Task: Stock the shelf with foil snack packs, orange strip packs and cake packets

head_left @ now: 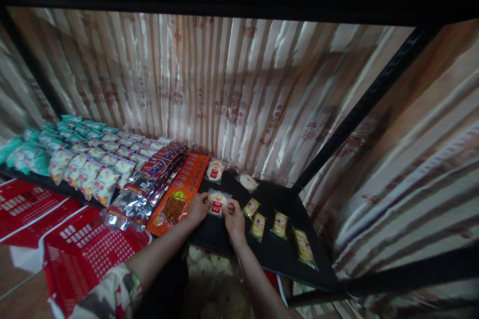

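Observation:
Between my two hands lies a round white cracker in a clear wrapper (217, 204) with a red label, on or just above the black shelf (209, 232). My left hand (199, 208) pinches its left edge. Its right edge is gripped by the fingers of my right hand (235, 220). Behind it sits a similar wrapped cracker (214, 172), also with a red label. A pale round wrapped cracker (248, 182) is farther right. Several small yellow packets (279, 224) lie spread out to the right of my right hand.
To the left is an orange snack packet (178, 194), beside stacked dark red and silver packets (149, 179). Rows of white bags (107, 182) and green bags (33, 157) continue leftward. Red baskets (90, 244) stand below. A black post (366, 104) and striped curtain (232, 94) bound the shelf.

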The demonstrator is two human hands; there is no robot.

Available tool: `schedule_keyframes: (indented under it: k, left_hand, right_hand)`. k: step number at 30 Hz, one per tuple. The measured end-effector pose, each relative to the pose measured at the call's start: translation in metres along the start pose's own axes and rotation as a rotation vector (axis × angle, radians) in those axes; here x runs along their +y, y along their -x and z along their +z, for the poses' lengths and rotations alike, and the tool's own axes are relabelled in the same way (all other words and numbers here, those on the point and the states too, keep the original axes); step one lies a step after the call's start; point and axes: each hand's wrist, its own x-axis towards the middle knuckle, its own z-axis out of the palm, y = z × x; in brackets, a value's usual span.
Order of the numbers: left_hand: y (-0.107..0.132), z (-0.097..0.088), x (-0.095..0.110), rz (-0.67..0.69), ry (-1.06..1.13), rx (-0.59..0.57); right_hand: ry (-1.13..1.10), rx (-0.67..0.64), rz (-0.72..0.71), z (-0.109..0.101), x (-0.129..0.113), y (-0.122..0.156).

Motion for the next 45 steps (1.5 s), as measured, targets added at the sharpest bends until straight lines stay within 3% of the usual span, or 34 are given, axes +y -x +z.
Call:
schedule_keyframes:
  k: [10,23,30,45]
  left_hand:
    - [-0.046,0.01,0.0,-0.038,-0.082,0.073]
    - [-0.076,0.026,-0.002,0.005,-0.071,0.198]
    - [-0.086,0.028,-0.002,0.017,-0.092,0.207]
    - [-0.096,0.03,-0.003,0.081,-0.148,0.19]
  right_hand:
    - [0.062,0.04,0.016,0.028,0.009,-0.043]
    - [0.195,0.073,0.004,0.045,-0.003,-0.085]
    - [0.289,0.078,-0.04,0.053,-0.004,-0.101]
    - [0.407,0.069,0.003,0.057,-0.007,-0.112]
